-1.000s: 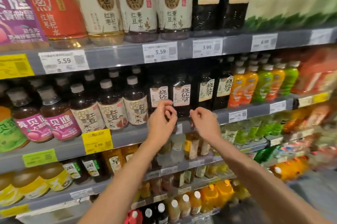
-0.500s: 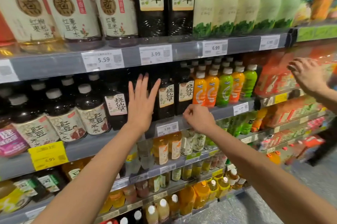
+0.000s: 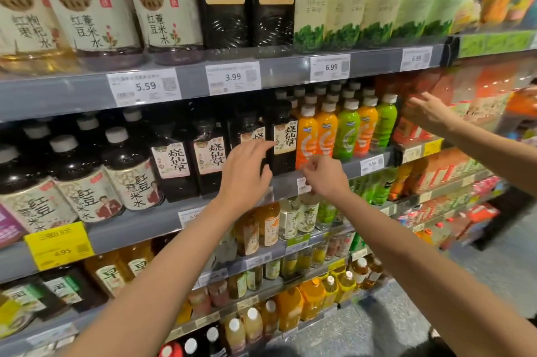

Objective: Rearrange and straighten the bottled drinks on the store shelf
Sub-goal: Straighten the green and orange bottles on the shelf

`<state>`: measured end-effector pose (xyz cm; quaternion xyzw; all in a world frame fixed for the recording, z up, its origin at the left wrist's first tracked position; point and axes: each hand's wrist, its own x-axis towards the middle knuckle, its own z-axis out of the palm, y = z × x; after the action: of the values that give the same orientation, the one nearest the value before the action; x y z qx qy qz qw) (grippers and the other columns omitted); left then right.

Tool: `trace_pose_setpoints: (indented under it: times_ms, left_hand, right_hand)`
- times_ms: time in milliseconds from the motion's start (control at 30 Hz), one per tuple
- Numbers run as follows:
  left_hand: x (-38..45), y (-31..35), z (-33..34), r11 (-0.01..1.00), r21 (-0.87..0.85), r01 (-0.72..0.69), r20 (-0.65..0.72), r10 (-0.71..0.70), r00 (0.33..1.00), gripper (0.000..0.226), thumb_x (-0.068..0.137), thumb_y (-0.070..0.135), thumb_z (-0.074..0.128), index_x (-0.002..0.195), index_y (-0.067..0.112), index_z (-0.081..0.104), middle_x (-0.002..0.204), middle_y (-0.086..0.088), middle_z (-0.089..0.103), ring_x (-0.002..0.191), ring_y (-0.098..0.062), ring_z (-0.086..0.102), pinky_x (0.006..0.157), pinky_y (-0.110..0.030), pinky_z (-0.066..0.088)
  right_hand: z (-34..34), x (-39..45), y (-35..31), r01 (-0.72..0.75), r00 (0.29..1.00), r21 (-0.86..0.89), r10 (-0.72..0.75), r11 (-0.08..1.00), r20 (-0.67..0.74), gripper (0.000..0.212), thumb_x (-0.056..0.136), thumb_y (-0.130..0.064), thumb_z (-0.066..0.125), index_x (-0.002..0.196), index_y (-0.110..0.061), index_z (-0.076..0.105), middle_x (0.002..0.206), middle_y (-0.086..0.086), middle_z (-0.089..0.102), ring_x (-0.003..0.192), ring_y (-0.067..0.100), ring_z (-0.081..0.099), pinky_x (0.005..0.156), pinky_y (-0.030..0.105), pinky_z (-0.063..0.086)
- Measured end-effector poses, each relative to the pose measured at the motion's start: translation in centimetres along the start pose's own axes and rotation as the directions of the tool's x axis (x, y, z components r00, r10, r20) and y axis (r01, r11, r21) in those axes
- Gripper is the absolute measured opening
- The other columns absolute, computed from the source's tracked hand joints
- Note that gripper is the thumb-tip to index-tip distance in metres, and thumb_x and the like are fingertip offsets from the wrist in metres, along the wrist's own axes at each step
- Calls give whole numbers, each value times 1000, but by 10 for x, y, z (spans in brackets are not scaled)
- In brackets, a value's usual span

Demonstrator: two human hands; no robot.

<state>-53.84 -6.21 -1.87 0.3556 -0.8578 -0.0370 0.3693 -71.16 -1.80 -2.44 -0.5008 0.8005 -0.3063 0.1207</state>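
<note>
Dark herbal-tea bottles with cream labels stand in a row on the middle shelf. My left hand is raised in front of the third one, fingers spread, fingertips at the label of the fourth dark bottle. It grips nothing. My right hand hovers at the shelf's front edge, below an orange bottle, with its fingers curled together and nothing visible in them. Orange and green bottles continue the row to the right.
Another person's hand reaches into the red packs at the far right of the same shelf. Round red-bean drink bottles stand left of the dark ones. Large bottles fill the shelf above. Lower shelves hold tea and juice bottles.
The view has shifted right along the shelf. My left hand moved right from an upright open palm to the third and fourth dark bottles. My right hand stayed curled at the shelf edge.
</note>
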Motion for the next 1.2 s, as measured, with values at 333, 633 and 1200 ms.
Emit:
trace_pose_setpoints:
  times_ms: [333,633,1200]
  left_hand:
    - [68,38,35,999,-10,-35,6,35,999,31,88,17,54,118,18,60,118,0,60,116,-18,47,98,-31,30]
    - [151,91,86,979,198,-41,228,-5,974,47,91,20,47,137,18,38,138,-7,47,124,-29,45,96,-39,36]
    - [174,116,122,959,239,-149,234,92,968,64,77,49,65,124,14,40,120,-10,58,114,-30,52,85,-38,42]
  right_hand:
    - [-42,49,42,-122,962,134,150,983,-228,22,90,-16,50,93,-1,66,89,17,69,82,32,63,66,31,45]
    - [-62,83,70,-188,888,166,240,968,-392,16,93,-19,47,104,-9,54,107,14,66,100,35,59,74,34,39]
    - [-82,114,100,-56,922,-78,21,995,-386,74,86,-9,55,149,-30,22,128,13,40,91,38,58,71,40,44]
